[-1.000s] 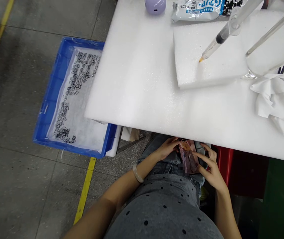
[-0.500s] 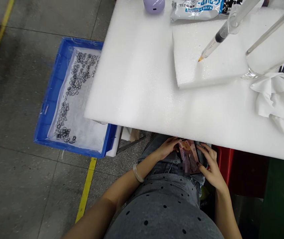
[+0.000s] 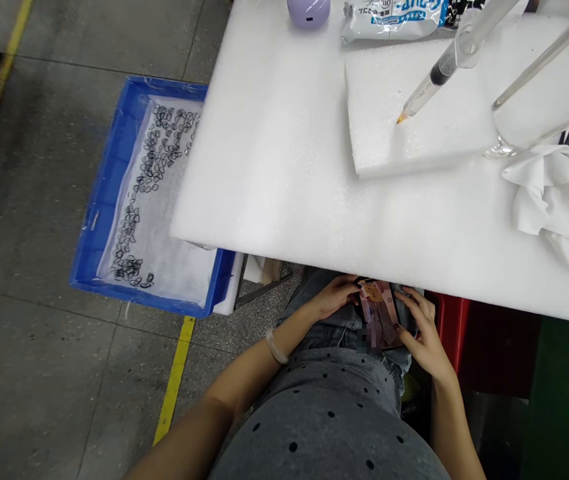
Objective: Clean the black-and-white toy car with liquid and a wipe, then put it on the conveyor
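Note:
A smartphone [image 3: 378, 313] with a lit, pinkish screen lies over my lap, just below the table's front edge. My left hand [image 3: 337, 297] is closed on the phone's left side near its top; some of its fingers are hidden. On the opposite side, my right hand [image 3: 422, 333] grips the phone's right edge, with the thumb at the lower right of the screen. Above the hands, a syringe [image 3: 424, 87] with a dark plunger tip and an orange end lies on a white foam block [image 3: 374, 133].
White foam sheeting [image 3: 274, 187] covers the table. A blue tray [image 3: 94, 227] holding many small black rings on white lining stands at left. A purple case [image 3: 309, 12], a printed packet [image 3: 394, 20] and crumpled tissue [image 3: 549, 193] lie on the foam. A red bin [image 3: 449, 327] stands below.
The view has shifted very slightly, so the tray and floor appear a little further right. Both hands keep their hold on the smartphone.

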The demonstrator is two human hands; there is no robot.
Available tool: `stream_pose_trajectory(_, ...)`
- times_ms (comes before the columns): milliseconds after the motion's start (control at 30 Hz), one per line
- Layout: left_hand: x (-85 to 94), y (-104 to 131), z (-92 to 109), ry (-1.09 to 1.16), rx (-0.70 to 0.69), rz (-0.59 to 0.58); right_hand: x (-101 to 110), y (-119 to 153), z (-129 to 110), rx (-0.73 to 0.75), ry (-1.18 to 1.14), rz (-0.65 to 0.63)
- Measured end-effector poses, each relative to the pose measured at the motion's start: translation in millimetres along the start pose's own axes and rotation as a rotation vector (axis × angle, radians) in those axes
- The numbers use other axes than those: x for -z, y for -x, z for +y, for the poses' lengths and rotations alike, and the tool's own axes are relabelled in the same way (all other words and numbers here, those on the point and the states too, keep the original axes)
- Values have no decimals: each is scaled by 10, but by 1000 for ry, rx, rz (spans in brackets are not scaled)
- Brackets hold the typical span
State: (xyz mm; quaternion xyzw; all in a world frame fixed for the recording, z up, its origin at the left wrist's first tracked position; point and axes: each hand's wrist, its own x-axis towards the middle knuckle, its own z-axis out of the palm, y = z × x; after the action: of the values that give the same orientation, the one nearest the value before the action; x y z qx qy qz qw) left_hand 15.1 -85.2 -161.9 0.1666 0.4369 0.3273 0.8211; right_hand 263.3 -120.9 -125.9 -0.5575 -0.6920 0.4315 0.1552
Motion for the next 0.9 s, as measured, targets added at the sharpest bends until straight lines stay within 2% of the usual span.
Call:
stream_pose_trajectory(367,-4,1,20,36,-2,4,2,-6,8,11,12,11)
stream_pose_trajectory(467,1,-1,19,39,-6,1,-51,5,-85,5,84,45)
stream_pose_trajectory(667,-11,0,7,49,-10,7,-289,52,-367,-55,276,131)
stream_pose_trajectory(900,-10,-7,-14,45,-10,38,-299,70,-381,-50,238,128)
